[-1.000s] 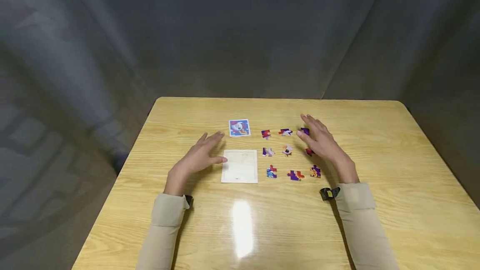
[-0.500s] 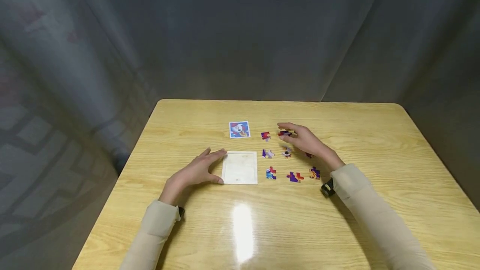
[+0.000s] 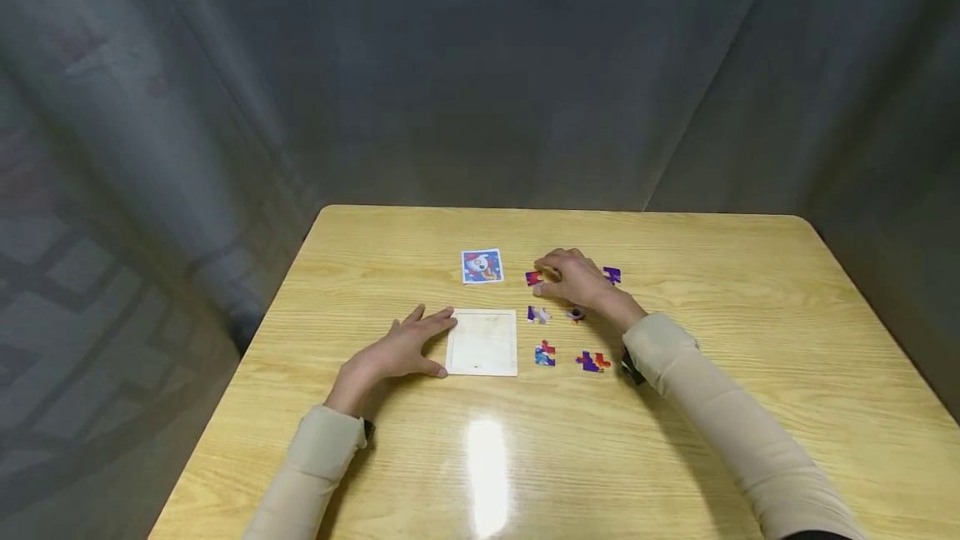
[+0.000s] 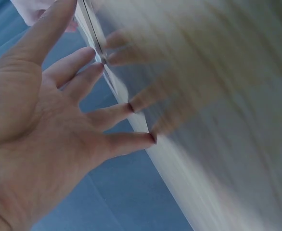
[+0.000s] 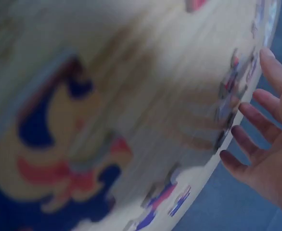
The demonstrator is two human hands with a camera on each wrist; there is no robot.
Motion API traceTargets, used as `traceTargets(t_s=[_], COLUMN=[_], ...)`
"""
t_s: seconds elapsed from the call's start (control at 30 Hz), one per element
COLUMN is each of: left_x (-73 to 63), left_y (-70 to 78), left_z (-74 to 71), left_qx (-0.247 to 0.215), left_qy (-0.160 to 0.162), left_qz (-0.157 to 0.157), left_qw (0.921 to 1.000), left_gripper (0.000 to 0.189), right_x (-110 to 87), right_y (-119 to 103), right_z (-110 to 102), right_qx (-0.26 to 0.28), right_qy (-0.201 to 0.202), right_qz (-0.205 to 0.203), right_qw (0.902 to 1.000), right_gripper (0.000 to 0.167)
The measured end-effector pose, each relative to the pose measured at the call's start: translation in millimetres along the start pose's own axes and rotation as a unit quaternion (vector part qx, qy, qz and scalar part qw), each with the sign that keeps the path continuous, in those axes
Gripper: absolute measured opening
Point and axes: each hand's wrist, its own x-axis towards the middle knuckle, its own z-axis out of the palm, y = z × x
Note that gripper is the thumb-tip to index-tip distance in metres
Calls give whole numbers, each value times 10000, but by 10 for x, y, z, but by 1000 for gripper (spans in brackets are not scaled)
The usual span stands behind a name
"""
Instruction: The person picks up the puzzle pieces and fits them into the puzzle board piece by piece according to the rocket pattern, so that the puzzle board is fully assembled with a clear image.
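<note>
My left hand [image 3: 397, 348] lies along the left side of a pale square puzzle tray [image 3: 483, 344]. Its index finger is at the far left corner and its thumb at the near left one; in the left wrist view the fingers [image 4: 131, 140] are spread and fairly straight. Over the far row of jigsaw pieces hovers my right hand [image 3: 581, 282]. A red and purple jigsaw piece [image 3: 533, 278] shows between its thumb and fingers, which stand apart around it. The right wrist view has these fingers [image 5: 256, 118] loosely bent, holding nothing. My right hand and forearm hide some pieces.
A picture card [image 3: 482, 266] of a white cartoon figure lies beyond the tray. Several pieces lie right of it, among them a purple piece [image 3: 612, 274] and a blue and red piece [image 3: 545, 353]. An orange-swirled piece [image 5: 49, 144] is close to the right wrist camera.
My right hand has moved left across the far row, from its right end to the red piece. My left hand has settled against the tray's left side. The tray has hardly moved.
</note>
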Motion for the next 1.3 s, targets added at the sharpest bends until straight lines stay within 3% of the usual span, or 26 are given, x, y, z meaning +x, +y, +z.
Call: traceTargets(t_s=[0.17, 0.4, 0.9, 1.03, 1.17, 1.3], left_x=[7, -15, -39, -37, -29, -15], left_y=[5, 17, -3, -2, 10, 29], left_z=[3, -17, -36, -36, -26, -22], left_qx=[43, 76, 146, 147, 167, 150], left_qy=[-44, -22, 59, 50, 11, -30], left_qz=[-59, -54, -67, -105, -140, -83], left_qw=[10000, 10000, 9999, 9998, 9998, 9998], left_gripper=[83, 82, 83, 82, 81, 81], right_x=[-10, 10, 67, 61, 26, -33], right_y=[-28, -120, -216, -187, -169, -210], right_z=[33, 16, 22, 58, 86, 96], right_qx=[-394, -258, -500, -912, -1465, -1544], right_qy=[148, 211, 109, 249, 576, 861], right_qz=[-108, -79, -88, -526, -1145, -1311], right_qw=[9991, 9994, 9987, 9941, 9809, 9755], right_gripper=[47, 40, 37, 38, 38, 41])
